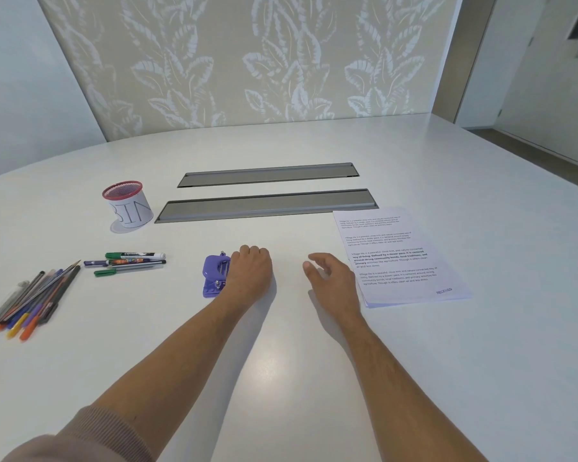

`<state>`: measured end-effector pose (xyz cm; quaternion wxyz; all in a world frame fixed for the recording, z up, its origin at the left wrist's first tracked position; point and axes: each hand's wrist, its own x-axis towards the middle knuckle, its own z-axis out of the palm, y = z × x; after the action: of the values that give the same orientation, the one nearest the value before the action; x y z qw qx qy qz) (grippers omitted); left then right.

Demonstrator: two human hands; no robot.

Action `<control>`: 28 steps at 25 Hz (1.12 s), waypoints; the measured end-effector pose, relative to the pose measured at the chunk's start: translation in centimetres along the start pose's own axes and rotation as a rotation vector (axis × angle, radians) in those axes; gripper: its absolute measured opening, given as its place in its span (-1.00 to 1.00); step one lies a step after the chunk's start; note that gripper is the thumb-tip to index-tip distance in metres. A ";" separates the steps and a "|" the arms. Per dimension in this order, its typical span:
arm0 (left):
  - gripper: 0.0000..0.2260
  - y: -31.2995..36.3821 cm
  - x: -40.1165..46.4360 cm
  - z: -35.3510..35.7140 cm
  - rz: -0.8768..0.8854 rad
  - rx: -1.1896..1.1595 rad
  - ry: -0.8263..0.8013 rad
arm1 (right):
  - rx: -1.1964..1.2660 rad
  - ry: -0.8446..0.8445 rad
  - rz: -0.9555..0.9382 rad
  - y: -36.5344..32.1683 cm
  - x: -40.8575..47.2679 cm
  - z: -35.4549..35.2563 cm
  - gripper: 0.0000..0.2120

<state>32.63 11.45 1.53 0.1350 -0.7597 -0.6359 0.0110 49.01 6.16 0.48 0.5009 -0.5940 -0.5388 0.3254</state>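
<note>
Head view, left hand [249, 273] grips punch [213, 274], right hand [333, 279] relaxed

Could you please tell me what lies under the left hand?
A purple hole punch sits partly under the left hand. Its left half shows; its right half is hidden, and so is any grip on it.

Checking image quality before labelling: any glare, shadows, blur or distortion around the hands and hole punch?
Head view: soft glare on the table between the forearms; faint shadows beside left hand and right hand; hole punch sharp; pens at left smeared; wide-angle lens bows the far edge.
</note>
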 end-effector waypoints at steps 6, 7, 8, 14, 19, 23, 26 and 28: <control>-0.83 0.3 -0.1 -1.1 -0.013 -0.112 -0.073 | 0.802 -0.008 0.367 -0.6 0.5 -0.3 -0.77; -0.83 0.5 -0.1 -1.6 -0.026 -0.206 -0.080 | 0.891 -0.031 0.405 -0.3 0.6 -0.3 -0.71; -0.84 0.9 -0.2 -2.3 -0.033 -0.319 -0.081 | 0.964 -0.047 0.434 -0.1 0.6 -0.4 -0.64; -0.84 4.5 -1.7 -6.5 0.049 -0.795 -0.047 | 1.181 -0.099 0.489 -0.1 0.6 -0.6 -0.43; -0.75 7.1 -3.1 -8.0 0.189 -0.944 -0.077 | 1.177 -0.210 0.446 -0.2 0.5 -1.0 -0.32; -0.76 7.4 -3.1 -8.0 0.169 -0.983 -0.005 | 1.226 -0.194 0.429 -0.1 0.6 -1.4 -0.24; -0.80 7.4 -3.0 -8.0 0.144 -0.990 0.025 | 1.251 -0.144 0.451 -0.1 0.8 -1.4 -0.25; -0.81 7.2 -2.8 -7.9 0.143 -0.978 0.031 | 1.285 -0.112 0.463 0.0 1.0 -1.4 -0.26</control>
<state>40.56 6.11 7.14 -0.2290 -0.7759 -0.5108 -0.2911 50.56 6.77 1.02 0.6429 -0.2611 -0.1232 0.7095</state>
